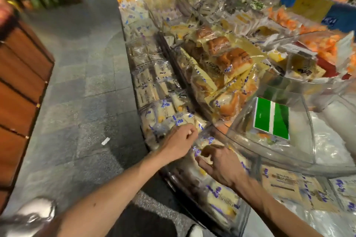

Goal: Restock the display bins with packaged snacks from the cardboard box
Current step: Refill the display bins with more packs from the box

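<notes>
Clear display bins (245,213) along the display's front edge hold white-and-blue snack packets (165,109). Bread packs (231,59) are piled behind them. Both bare forearms reach over the near bins. The left hand (180,141) curls on the packets, its grip unclear. The right hand (221,165) has a narrow grip, pinching one packet (204,157).

both forearms (115,188) are bare to the left hand (180,143) and right hand (221,167), above dark trousers (150,223) and a white shoe (195,232).
</notes>
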Motion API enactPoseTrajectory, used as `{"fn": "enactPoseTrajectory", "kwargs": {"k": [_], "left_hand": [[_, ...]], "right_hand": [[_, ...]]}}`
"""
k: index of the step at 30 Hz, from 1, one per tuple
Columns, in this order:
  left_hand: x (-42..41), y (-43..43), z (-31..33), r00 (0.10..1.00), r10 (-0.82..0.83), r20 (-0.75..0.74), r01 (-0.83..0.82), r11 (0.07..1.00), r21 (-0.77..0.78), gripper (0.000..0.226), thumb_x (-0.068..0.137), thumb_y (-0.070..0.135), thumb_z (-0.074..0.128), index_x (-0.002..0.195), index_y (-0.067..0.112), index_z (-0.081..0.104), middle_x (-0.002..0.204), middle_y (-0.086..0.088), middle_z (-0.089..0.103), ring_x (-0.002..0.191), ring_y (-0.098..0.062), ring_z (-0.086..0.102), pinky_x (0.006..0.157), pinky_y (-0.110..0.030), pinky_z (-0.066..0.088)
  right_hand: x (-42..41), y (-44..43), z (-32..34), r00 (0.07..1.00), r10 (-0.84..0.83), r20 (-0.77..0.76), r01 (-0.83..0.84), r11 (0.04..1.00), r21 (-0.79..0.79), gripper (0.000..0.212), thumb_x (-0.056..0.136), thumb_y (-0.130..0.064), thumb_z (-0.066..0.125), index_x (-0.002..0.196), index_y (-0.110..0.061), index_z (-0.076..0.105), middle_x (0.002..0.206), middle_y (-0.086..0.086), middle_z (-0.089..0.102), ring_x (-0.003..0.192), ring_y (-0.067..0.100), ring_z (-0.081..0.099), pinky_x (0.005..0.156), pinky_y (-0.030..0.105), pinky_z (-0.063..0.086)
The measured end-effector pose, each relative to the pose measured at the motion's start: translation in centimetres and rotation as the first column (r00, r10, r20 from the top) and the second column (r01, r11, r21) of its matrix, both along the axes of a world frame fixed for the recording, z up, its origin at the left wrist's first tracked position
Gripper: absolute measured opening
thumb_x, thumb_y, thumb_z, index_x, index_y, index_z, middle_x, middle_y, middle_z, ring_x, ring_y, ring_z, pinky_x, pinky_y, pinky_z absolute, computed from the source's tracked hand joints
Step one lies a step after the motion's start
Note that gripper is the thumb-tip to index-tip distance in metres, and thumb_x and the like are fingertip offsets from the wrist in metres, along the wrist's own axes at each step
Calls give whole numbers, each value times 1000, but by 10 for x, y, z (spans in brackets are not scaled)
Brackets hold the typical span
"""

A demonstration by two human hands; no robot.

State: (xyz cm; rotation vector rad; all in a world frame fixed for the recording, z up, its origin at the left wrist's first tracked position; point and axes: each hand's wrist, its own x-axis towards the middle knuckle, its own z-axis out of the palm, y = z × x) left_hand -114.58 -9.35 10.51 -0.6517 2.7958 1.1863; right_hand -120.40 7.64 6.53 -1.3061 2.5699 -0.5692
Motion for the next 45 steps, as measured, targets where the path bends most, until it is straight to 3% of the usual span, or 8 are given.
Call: {"fn": "enactPoseTrajectory", "kwargs": {"k": [6,14,22,30,34,39,42,45], "left_hand": [[227,-64,68,869,438,-229,-456,889,-29,13,99,33,58,89,30,66,65,2,61,59,-12,54,59,-32,40],[605,-24,8,323,942,-86,-944,315,-98,10,93,34,66,84,30,63,75,7,68,71,-9,62,68,-31,45],[782,42,-86,-135,986,94,-991,-137,15,9,96,28,63,102,22,67,96,5,69,88,-14,64,78,-31,49],[871,6,-167,-328,877,351,-907,-397,143,6,95,31,62,99,29,67,97,11,68,96,-13,65,83,-28,53],[931,-25,-205,-505,765,399,-806,-583,98,28,95,40,58,116,23,64,113,-2,69,106,-26,63,88,-32,50],[999,-45,-245,-626,639,447,-724,-689,-29,37,98,37,59,124,11,58,118,-10,65,98,-24,59,78,-33,48],[1025,-54,-274,-608,602,517,-755,-641,-141,29,101,32,55,120,11,60,120,-11,65,94,-23,56,74,-29,41],[1039,-60,-303,-486,708,513,-869,-454,-196,51,101,35,51,146,12,41,153,-9,41,137,-26,41,103,-34,40]], "right_hand": [[151,-113,43,866,491,98,-469,864,-182,31,86,-62,43,77,-32,44,74,-10,56,77,21,62,65,33,45],[454,-193,16,462,865,196,-867,487,-104,64,76,-67,30,109,-24,64,111,-5,69,109,17,61,87,28,42],[652,-215,-20,176,946,274,-983,156,93,27,95,-39,57,116,-24,65,119,-7,65,112,13,58,97,28,46],[770,-294,-85,105,898,426,-958,-25,287,29,95,-40,61,118,-24,62,117,-6,65,109,13,61,92,29,49],[852,-352,-147,247,756,606,-938,30,346,42,93,-46,64,126,-20,59,123,-1,65,115,18,61,92,29,48],[939,-415,-207,583,368,724,-800,417,432,77,96,-63,48,147,-5,44,151,13,46,139,32,43,115,38,32],[977,-433,-245,642,237,729,-715,529,458,78,97,-64,44,147,-4,44,153,16,43,140,34,41,117,39,29],[999,-438,-281,658,81,749,-624,615,482,92,87,-77,47,149,-10,42,154,13,41,140,34,41,118,44,32]]}}
